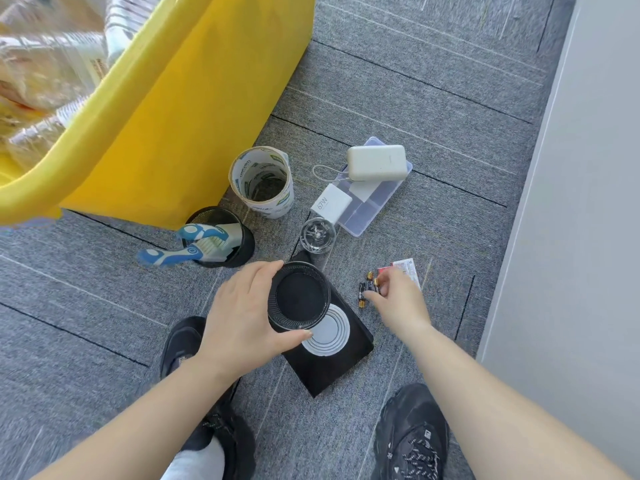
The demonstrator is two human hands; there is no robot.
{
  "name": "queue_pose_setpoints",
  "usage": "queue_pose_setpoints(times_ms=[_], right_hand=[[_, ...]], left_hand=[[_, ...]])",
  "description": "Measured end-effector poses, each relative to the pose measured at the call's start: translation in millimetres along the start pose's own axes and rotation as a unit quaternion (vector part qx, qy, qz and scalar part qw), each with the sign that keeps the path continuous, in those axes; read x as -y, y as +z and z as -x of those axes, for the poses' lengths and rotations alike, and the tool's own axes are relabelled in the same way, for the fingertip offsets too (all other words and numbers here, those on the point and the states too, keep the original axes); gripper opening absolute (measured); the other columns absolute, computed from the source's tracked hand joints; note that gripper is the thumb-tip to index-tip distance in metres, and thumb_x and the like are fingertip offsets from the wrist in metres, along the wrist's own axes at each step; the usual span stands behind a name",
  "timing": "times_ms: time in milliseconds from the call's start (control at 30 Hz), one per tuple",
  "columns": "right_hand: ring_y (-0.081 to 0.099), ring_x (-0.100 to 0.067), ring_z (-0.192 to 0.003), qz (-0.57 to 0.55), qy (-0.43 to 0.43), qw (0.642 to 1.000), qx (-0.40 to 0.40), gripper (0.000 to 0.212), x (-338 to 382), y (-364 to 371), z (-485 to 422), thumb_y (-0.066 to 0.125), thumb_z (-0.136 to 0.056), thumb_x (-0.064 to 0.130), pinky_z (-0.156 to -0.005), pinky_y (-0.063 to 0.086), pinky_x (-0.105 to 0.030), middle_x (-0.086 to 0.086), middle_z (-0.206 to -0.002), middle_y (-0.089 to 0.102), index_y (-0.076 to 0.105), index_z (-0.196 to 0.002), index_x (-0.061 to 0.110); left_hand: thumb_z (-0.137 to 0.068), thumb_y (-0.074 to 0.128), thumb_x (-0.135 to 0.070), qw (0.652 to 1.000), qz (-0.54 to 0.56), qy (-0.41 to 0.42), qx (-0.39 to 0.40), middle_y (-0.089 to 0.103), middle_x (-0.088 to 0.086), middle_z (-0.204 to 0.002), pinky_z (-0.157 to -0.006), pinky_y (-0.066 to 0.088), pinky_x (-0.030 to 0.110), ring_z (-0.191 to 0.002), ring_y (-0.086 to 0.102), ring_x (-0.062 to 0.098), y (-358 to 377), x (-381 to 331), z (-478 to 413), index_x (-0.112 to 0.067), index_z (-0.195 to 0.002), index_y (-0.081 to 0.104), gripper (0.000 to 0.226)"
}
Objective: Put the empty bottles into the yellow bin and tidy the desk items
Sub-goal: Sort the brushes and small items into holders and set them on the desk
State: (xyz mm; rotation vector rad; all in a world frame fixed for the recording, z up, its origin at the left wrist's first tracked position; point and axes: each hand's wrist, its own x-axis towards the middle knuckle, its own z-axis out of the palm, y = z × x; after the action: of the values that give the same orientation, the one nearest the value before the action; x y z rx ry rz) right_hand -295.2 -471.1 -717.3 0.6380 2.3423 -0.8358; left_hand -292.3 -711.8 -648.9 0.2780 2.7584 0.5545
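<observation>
Two hands work together: left hand (242,313) fingers grip the black cup (299,296) steady, right hand (398,296) fingers pinch the batteries (367,289), probably to drop them inside.

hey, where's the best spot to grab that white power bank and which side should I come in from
Probably grip the power bank across its two long edges, near the middle, coming straight down from above. It lies flat on the clear box with its broad face up and both long sides exposed. Keep clear of the end nearest the charger, where its cable loop sticks out.
</observation>
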Motion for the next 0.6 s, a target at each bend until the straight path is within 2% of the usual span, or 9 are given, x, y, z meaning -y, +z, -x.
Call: queue_pose_setpoints(times_ms=[200, 400, 600], right_hand=[[0.062, -0.033, -0.095, 0.119, -0.026, 0.991, -0.047, 0.034, 16.0, 17.3, 2.8, 0.068, -0.086, 0.026, -0.071, 0.045, -0.036, -0.01, -0.101, 0.063, 0.047, -0.107, 0.01], [0.062, -0.032, -0.099, 0.143, -0.031, 0.988, -0.045, 0.034, 30.3, 28.6, 4.2, 0.066, -0.087, 0.024, -0.075, 0.049, -0.04, -0.006, -0.114, 0.058, 0.047, -0.113, 0.016], [0.06, -0.03, -0.101, 0.177, -0.013, 0.984, -0.029, 0.029, 32.2, 32.7, 4.0, 0.059, -0.09, 0.025, -0.074, 0.044, -0.037, -0.007, -0.118, 0.051, 0.049, -0.116, 0.016]], left_hand=[[-0.053, 0.068, -0.07, 1.0, 0.002, 0.006, 0.006, 0.048, -0.004, -0.131, -0.101, 0.037, 0.034, -0.122, 0.045, 0.017, 4.1, 3.8, 7.9, -0.02, -0.135, 0.042, 0.099], [-0.053, 0.059, -0.073, 1.0, 0.001, 0.007, 0.003, 0.05, -0.002, -0.13, -0.098, 0.04, 0.035, -0.12, 0.048, 0.018, 4.6, 5.4, 8.3, -0.019, -0.134, 0.042, 0.099], [-0.053, 0.069, -0.069, 1.0, 0.007, 0.015, 0.001, 0.048, -0.003, -0.132, -0.1, 0.038, 0.033, -0.121, 0.046, 0.017, 7.5, 8.4, 8.9, -0.02, -0.136, 0.04, 0.101]])
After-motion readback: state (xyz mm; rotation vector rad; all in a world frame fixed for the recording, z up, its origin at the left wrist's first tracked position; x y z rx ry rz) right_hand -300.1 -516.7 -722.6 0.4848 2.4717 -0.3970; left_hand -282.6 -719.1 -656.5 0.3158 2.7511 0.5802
